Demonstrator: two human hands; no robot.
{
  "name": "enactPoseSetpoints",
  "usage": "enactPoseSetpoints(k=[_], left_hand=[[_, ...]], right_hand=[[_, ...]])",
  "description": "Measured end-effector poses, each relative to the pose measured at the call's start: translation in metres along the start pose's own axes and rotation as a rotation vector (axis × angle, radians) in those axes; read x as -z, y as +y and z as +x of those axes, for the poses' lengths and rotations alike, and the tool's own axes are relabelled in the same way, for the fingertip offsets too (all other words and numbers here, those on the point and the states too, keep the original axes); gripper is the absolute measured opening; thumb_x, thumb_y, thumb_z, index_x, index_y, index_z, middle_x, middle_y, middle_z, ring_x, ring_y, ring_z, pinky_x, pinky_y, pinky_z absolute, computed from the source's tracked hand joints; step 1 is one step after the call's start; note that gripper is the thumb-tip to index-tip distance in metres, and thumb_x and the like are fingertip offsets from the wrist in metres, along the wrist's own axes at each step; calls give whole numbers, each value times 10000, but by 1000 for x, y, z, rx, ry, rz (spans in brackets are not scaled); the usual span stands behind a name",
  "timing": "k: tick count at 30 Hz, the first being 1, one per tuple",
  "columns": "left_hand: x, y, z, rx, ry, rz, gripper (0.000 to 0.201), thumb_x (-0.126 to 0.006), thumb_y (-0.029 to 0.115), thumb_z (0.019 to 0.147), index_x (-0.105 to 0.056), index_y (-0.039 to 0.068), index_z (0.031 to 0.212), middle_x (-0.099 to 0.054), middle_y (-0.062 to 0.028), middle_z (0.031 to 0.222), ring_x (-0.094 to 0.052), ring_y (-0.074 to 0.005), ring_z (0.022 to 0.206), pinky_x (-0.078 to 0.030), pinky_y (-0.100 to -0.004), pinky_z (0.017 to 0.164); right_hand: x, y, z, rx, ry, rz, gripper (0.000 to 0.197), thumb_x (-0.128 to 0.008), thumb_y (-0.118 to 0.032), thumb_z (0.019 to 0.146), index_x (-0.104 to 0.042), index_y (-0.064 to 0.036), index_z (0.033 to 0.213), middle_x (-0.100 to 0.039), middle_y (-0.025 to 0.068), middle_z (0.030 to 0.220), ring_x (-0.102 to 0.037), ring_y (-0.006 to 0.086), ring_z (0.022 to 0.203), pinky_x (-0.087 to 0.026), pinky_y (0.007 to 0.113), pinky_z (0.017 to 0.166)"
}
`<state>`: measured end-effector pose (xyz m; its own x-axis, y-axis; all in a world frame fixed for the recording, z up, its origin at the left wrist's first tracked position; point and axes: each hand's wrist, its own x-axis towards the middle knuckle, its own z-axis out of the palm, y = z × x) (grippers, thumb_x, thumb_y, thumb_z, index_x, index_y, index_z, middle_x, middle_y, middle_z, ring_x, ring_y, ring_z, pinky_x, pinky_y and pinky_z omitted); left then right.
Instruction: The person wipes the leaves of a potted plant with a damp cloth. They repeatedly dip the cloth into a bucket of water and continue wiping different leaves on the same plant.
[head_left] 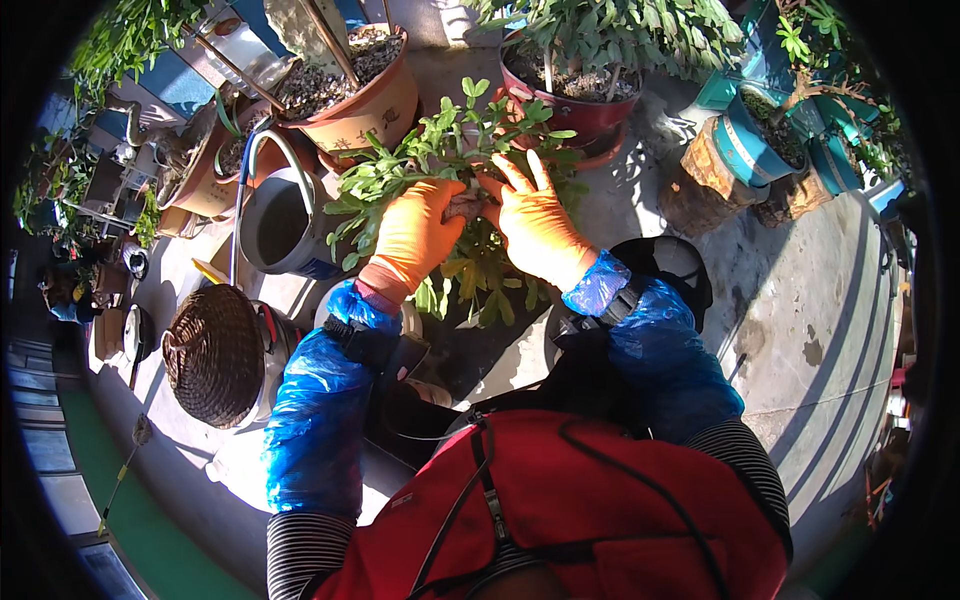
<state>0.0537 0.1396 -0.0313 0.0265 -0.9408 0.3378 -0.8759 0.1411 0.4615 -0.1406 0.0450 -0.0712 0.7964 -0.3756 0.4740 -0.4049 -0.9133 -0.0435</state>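
Note:
A leafy green plant (pixel 494 285) spreads in front of me, with some yellowing leaves low down. Both my hands wear orange gloves and reach into its middle. My left hand (pixel 415 235) is closed at the plant's centre, its fingertips against a thick brownish stem (pixel 463 206). On the other side of that stem, my right hand (pixel 535 225) has its index and middle fingers stretched out and apart over the leaves. Its thumb side comes close to the stem, and nothing shows in its grasp. Foliage and my arms hide the plant's base.
A grey bucket (pixel 278 222) and an upturned wicker basket (pixel 212 355) stand at the left. Beyond the plant are a terracotta pot (pixel 365 105) and a dark red pot (pixel 590 115). A turquoise pot (pixel 745 150) sits on a wooden stump (pixel 702 205) at the right.

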Motion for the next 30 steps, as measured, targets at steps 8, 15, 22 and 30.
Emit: enactPoseSetpoints(k=[8,15,22,30], left_hand=[[38,19,-19,-12,-360,5,340,-693,164,801,-768,75,1121,-713,-185,1011,-691,-408,971,-563,-481,846],[60,23,5,124,-364,-34,377,-747,87,826,-741,15,1196,-753,-140,1087,-737,-238,979,-585,-347,879],[1,10,28,130,-190,151,390,-746,219,814,-749,74,1176,-718,-205,1078,-695,-414,1014,-571,-478,889],[9,35,1,-2,-423,-27,343,-742,140,836,-752,72,1173,-714,-170,1071,-705,-357,1000,-572,-423,894]], right_hand=[[-15,2,1,-126,27,56,304,-640,-161,918,-771,-21,1153,-672,133,1401,-386,388,1523,-150,622,1302],[1,5,-9,-83,19,80,220,-603,-165,852,-752,-11,902,-637,210,1427,-384,463,1511,-81,726,1275],[-3,7,-8,-129,49,4,327,-632,-208,835,-782,-1,1039,-651,193,1398,-397,440,1504,-96,713,1283],[1,1,-4,-156,19,-54,316,-715,-286,806,-787,-28,973,-634,174,1393,-361,402,1527,-88,691,1292]])
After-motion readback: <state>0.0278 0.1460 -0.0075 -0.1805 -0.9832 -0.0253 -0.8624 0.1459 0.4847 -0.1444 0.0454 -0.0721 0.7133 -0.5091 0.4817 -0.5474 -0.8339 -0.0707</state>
